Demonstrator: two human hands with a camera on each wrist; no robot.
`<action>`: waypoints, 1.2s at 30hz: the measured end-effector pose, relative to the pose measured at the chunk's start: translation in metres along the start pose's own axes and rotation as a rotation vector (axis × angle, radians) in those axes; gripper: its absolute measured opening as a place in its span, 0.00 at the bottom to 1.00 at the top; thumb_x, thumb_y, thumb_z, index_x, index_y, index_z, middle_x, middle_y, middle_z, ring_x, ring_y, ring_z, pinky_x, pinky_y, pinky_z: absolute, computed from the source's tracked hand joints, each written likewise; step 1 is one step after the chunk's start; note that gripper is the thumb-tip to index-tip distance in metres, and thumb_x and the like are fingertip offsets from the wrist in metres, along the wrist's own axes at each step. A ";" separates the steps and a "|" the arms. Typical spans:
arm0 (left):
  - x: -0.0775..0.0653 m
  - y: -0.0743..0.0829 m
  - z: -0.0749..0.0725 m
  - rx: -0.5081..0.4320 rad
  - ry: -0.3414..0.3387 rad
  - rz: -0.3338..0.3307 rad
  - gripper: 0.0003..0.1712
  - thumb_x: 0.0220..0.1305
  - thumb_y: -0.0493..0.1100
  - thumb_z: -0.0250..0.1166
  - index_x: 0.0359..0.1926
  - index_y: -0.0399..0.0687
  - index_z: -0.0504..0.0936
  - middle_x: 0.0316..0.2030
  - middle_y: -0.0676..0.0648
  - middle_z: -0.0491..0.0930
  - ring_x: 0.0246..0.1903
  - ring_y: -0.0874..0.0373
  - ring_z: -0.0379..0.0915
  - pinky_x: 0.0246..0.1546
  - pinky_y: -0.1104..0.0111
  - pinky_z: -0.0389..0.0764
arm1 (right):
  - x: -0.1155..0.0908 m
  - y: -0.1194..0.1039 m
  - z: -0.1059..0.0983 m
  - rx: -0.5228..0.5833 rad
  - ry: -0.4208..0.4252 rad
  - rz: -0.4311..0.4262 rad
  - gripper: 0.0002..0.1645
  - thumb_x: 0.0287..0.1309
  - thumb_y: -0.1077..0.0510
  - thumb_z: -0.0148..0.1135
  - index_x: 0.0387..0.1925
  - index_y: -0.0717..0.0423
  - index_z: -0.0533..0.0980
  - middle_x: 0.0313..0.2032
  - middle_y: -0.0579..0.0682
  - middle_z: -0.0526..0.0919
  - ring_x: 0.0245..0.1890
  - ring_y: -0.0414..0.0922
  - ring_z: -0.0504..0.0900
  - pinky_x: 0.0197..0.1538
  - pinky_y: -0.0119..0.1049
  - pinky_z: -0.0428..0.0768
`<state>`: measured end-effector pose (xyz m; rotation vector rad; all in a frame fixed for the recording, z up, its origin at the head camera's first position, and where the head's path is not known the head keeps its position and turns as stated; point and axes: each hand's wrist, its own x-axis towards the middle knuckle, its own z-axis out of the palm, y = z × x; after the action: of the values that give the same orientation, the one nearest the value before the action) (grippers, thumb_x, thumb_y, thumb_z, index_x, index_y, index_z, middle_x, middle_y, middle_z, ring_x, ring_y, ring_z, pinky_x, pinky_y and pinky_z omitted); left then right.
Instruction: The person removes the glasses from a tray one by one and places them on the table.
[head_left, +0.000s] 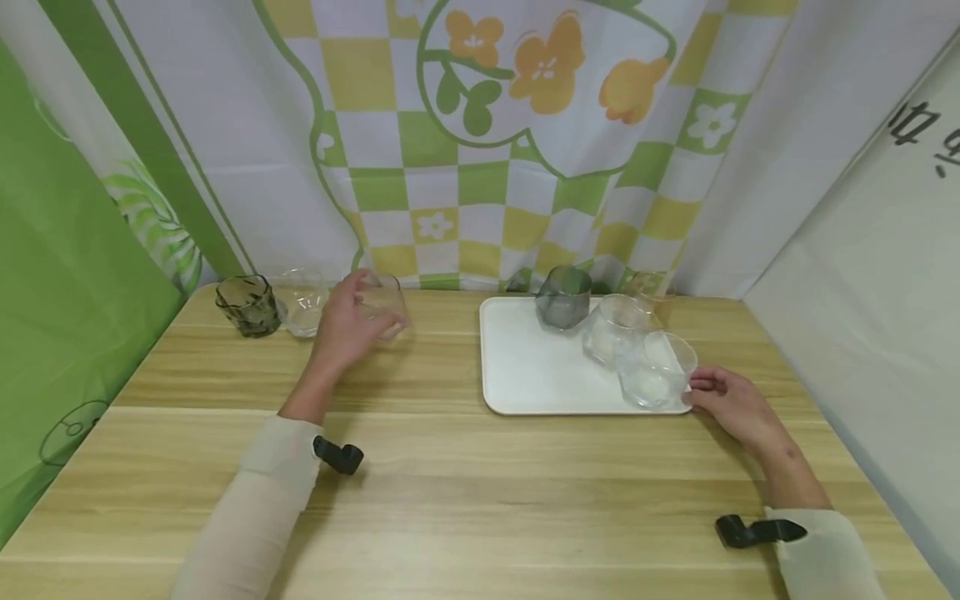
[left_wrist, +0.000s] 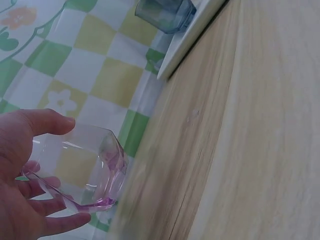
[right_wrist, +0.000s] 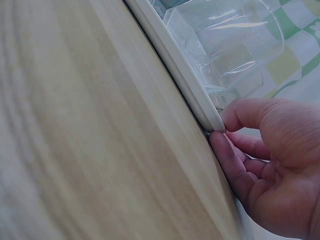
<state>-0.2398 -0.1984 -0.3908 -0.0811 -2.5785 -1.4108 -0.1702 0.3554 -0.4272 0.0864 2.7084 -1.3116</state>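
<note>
At the back left of the table, my left hand (head_left: 351,321) holds a clear, pink-tinted drinking glass (head_left: 388,302), thumb on one side and fingers on the other. The left wrist view shows its faceted pinkish base (left_wrist: 112,182) close by the table. On the right, my right hand (head_left: 742,408) pinches the front right corner of a white tray (head_left: 540,379) between thumb and fingers. A grey glass (head_left: 564,298) stands at the tray's back, with two clear glasses (head_left: 658,372) toward its right end. Behind these is a pale amber glass (head_left: 651,285), partly hidden.
Left of my left hand stand a dark smoky glass (head_left: 250,307) and a clear glass (head_left: 302,307) side by side. A checked curtain (head_left: 480,183) hangs along the table's back edge. Green cloth (head_left: 67,250) is on the left, a white sheet (head_left: 870,275) on the right.
</note>
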 end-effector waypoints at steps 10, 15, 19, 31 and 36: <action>0.004 -0.011 -0.006 -0.017 0.016 0.008 0.51 0.61 0.43 0.74 0.78 0.37 0.57 0.67 0.29 0.66 0.66 0.32 0.63 0.65 0.44 0.67 | 0.000 0.000 0.001 0.019 0.009 -0.009 0.31 0.69 0.57 0.64 0.63 0.74 0.67 0.56 0.66 0.75 0.41 0.29 0.75 0.43 0.24 0.80; 0.004 -0.015 -0.008 -0.012 0.029 -0.002 0.51 0.61 0.43 0.74 0.78 0.38 0.57 0.67 0.30 0.66 0.66 0.33 0.63 0.66 0.44 0.65 | -0.001 -0.001 0.001 -0.001 0.009 0.000 0.32 0.69 0.56 0.64 0.63 0.74 0.67 0.56 0.66 0.75 0.41 0.30 0.75 0.43 0.24 0.79; 0.005 -0.018 -0.009 -0.027 0.030 0.000 0.49 0.62 0.42 0.73 0.78 0.38 0.57 0.68 0.30 0.65 0.66 0.32 0.62 0.65 0.42 0.65 | -0.001 -0.002 0.001 -0.007 0.007 0.005 0.32 0.69 0.55 0.64 0.64 0.74 0.66 0.56 0.66 0.75 0.41 0.30 0.75 0.43 0.24 0.80; 0.006 -0.026 -0.013 0.011 0.003 -0.025 0.51 0.66 0.46 0.72 0.80 0.38 0.52 0.70 0.29 0.62 0.67 0.31 0.60 0.64 0.41 0.65 | -0.001 -0.001 0.001 -0.032 0.007 0.006 0.33 0.69 0.54 0.65 0.63 0.73 0.67 0.56 0.65 0.76 0.43 0.32 0.75 0.43 0.22 0.78; 0.006 -0.024 -0.016 0.049 -0.009 -0.034 0.52 0.66 0.47 0.72 0.80 0.38 0.51 0.71 0.29 0.62 0.67 0.31 0.60 0.64 0.41 0.65 | 0.000 -0.001 0.000 -0.061 0.011 0.014 0.34 0.70 0.51 0.65 0.64 0.71 0.68 0.56 0.65 0.76 0.46 0.38 0.74 0.43 0.22 0.76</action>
<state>-0.2472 -0.2253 -0.4012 -0.0374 -2.6319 -1.3612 -0.1700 0.3543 -0.4265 0.1075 2.7493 -1.2278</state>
